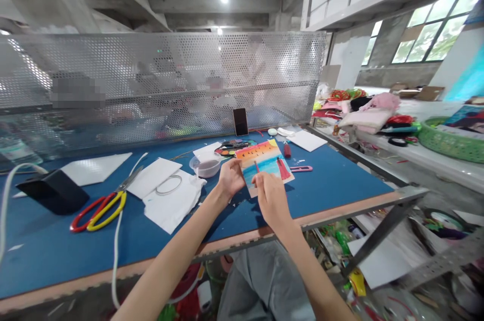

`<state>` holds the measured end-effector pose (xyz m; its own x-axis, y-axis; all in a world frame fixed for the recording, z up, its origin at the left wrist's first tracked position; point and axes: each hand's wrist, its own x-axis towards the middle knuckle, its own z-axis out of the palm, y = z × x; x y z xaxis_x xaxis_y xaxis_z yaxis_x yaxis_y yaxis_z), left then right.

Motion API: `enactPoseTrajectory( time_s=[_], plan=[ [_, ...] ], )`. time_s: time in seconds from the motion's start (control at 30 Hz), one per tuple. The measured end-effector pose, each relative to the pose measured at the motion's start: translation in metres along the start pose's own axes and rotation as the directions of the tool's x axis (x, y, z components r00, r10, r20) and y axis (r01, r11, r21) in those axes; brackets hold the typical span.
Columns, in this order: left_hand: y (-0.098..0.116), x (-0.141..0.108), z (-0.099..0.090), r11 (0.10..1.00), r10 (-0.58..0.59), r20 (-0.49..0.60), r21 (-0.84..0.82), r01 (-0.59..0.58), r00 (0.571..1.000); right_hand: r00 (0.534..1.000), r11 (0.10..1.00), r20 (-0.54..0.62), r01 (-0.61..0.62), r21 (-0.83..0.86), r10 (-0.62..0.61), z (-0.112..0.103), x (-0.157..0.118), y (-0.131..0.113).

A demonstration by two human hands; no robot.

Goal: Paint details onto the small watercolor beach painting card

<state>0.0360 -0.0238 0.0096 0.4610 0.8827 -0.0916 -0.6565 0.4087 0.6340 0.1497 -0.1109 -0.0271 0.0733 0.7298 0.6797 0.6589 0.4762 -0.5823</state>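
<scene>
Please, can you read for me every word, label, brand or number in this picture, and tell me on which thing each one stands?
No word, brand or number can be read here. The painted card at the left hand and right hand shows no text. Printing on the package at far right and the yellow packet under the table is too blurred to read. Any label on the small red bottle is too small to tell.
</scene>
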Motion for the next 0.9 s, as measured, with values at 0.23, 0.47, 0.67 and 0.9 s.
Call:
enactPoseTrajectory(
  time_s=[0.23, 0.47, 0.67, 0.9],
  plan=[
    [0.000, 0.001, -0.003, 0.999, 0.051, -0.030, -0.009, -0.051, 0.998, 0.988, 0.991, 0.099, 0.108, 0.080, -0.116, 0.003, -0.003, -0.009],
    [0.000, 0.004, -0.006, 1.000, -0.021, 0.022, -0.005, 0.021, 1.000, 0.999, 0.998, -0.036, -0.033, 0.049, 0.035, -0.001, -0.001, 0.006],
    [0.001, 0.001, -0.003, 0.999, 0.037, -0.022, -0.007, -0.037, 0.999, 0.995, 0.995, 0.071, 0.063, 0.082, -0.069, 0.007, -0.003, -0.008],
    [0.000, 0.003, -0.005, 0.999, -0.051, 0.017, -0.013, 0.051, 0.999, 0.983, 0.995, -0.152, -0.097, 0.017, 0.098, -0.009, 0.007, 0.025]
  ],
)
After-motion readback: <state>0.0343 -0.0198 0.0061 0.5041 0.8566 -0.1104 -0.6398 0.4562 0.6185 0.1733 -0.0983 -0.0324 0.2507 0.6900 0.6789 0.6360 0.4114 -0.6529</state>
